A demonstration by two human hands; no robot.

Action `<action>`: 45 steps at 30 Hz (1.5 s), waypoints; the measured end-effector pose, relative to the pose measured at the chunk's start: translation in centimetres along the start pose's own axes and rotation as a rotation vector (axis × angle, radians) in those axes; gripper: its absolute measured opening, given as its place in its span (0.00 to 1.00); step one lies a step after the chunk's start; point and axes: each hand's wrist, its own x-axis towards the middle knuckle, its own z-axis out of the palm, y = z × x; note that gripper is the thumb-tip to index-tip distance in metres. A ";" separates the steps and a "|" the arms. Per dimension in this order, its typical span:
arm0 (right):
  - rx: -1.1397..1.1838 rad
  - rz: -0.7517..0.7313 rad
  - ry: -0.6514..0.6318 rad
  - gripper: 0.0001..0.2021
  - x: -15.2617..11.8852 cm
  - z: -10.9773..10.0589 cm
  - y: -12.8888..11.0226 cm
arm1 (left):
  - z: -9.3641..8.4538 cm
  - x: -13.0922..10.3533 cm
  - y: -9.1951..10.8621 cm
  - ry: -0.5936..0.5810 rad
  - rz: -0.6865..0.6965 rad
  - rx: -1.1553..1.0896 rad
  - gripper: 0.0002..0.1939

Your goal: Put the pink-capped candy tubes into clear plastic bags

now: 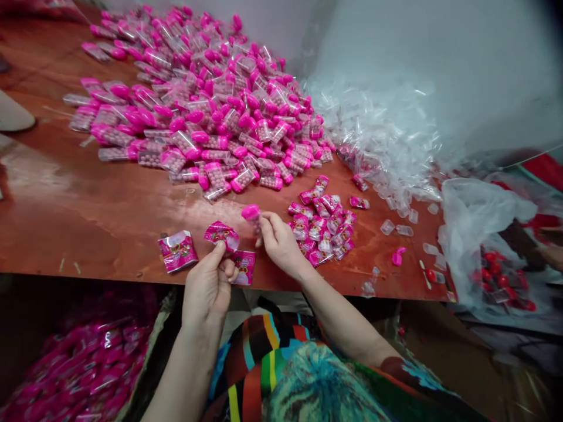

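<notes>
My left hand pinches a pink printed wrapper between thumb and fingers, just above the table's front edge. Close beside it, my right hand grips a small clear candy container with a pink cap, cap pointing up and left. A flat pink printed wrapper lies to the left of my left hand. Another wrapper rests on the table between the hands, partly covered by my left fingers. Several small wrapped pieces are heaped right beyond my right hand.
A large heap of pink-capped candy containers covers the back of the reddish table. Clear plastic pieces are piled at back right. A plastic bag with red pieces stands at right. Below left is a box of pink packets.
</notes>
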 end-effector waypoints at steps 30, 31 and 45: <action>0.685 0.336 -0.164 0.19 -6.9 -1.1 1.4 | 0.8 -0.2 -2.8 -0.242 -0.097 0.191 0.19; 0.576 0.276 -0.141 0.19 -7.1 -1.0 1.5 | 0.7 -0.1 -3.0 -0.249 -0.110 0.182 0.18; 0.835 0.404 -0.191 0.30 -7.1 -0.5 0.8 | 0.1 -0.8 -3.4 -0.374 -0.189 0.213 0.17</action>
